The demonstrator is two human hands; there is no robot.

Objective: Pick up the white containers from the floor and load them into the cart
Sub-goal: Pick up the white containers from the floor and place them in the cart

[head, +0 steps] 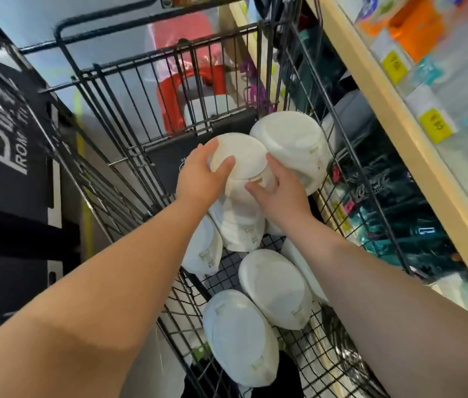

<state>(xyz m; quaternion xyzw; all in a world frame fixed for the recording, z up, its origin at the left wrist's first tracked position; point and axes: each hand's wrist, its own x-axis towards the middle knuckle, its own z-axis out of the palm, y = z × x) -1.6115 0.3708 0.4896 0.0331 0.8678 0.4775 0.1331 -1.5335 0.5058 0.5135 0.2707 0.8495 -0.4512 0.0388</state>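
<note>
Inside the cart (299, 53), left hand (198, 173) and right hand (281, 191) clasp a white container (241, 159) by its lid rim; looks light, rigid, smooth, likely slippery.

On your left, the tall black panel (5, 133) carries white letters that run sideways. The large word begins with "P", and the rest is smeared by motion. Under it, a smaller line begins with "ROM", and you cannot read more.

On your right, two yellow paper price tags stand on the front edge of the pale wooden shelf (399, 116). The nearer tag (435, 126) shows digits that look like "98", but they are blurred. The farther tag (394, 66) cannot be read.

At the far end of the black wire cart (106, 179), the black flap (169, 156) has small white print, too small to read. The white round plastic container (293, 139) in the far right corner bears tiny marks on its side, also unreadable.
</note>
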